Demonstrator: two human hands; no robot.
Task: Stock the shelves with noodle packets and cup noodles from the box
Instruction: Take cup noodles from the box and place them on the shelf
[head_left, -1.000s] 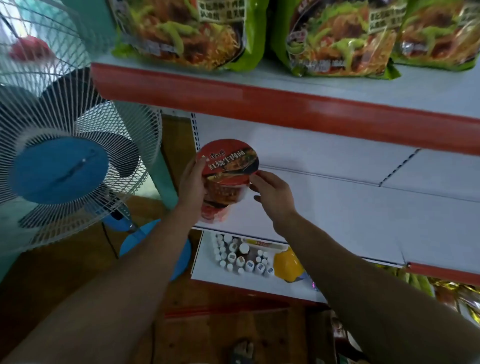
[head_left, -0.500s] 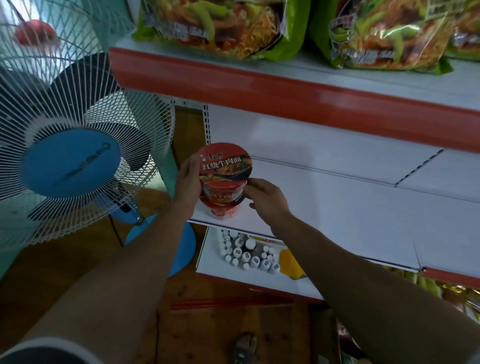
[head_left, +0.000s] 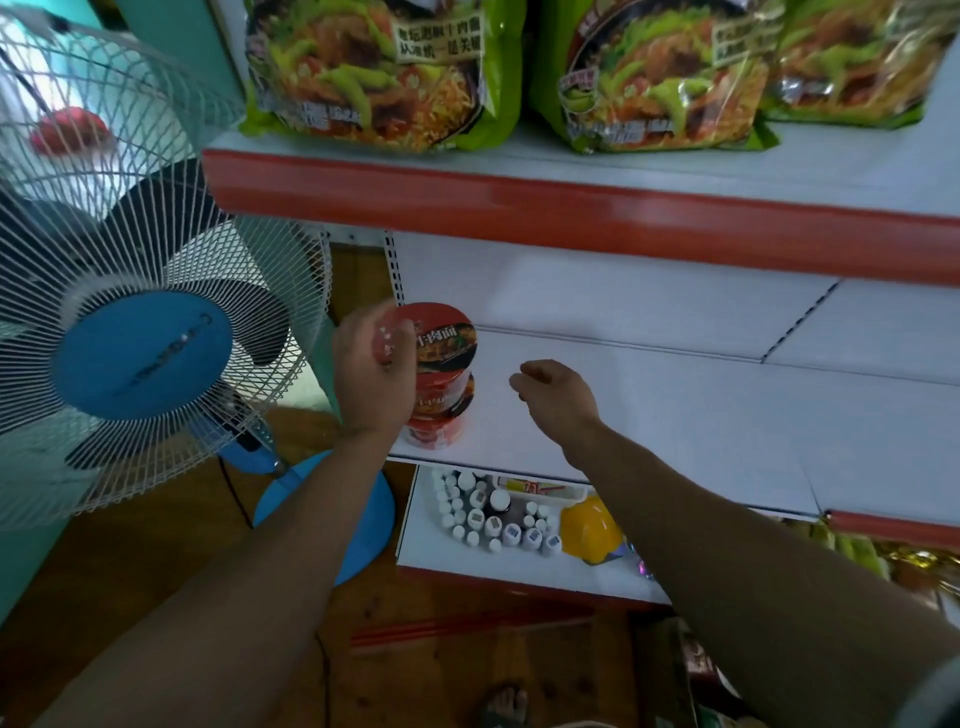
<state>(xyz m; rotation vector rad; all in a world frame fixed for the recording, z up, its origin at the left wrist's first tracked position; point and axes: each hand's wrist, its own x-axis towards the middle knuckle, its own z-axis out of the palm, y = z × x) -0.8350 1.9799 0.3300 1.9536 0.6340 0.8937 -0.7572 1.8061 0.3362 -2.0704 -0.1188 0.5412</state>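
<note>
At the left front corner of the middle shelf (head_left: 675, 415), a person sets one red cup of noodles on another. The top cup (head_left: 447, 343) sits upright on the lower cup (head_left: 441, 421), which stands on that shelf at its front edge. The left hand (head_left: 374, 374) grips the top cup from the shelf's left end, fingers curled round its side and rim. The right hand (head_left: 558, 395) hangs over the shelf just beside the stack, loosely curled, holding nothing and touching neither cup.

On the upper shelf (head_left: 571, 208), directly above the middle shelf, green noodle packets (head_left: 384, 67) lie in a row along the front, so that level looks stocked as far as it shows. The two cups are the only goods seen on the middle shelf; the rest of its white surface is bare, so cup stocking appears to have only begun. How much stock is left cannot be told, since the box is out of view.

Small bottles (head_left: 488, 514) fill the level below the middle shelf, and a fan (head_left: 140, 353) stands off its left end.
</note>
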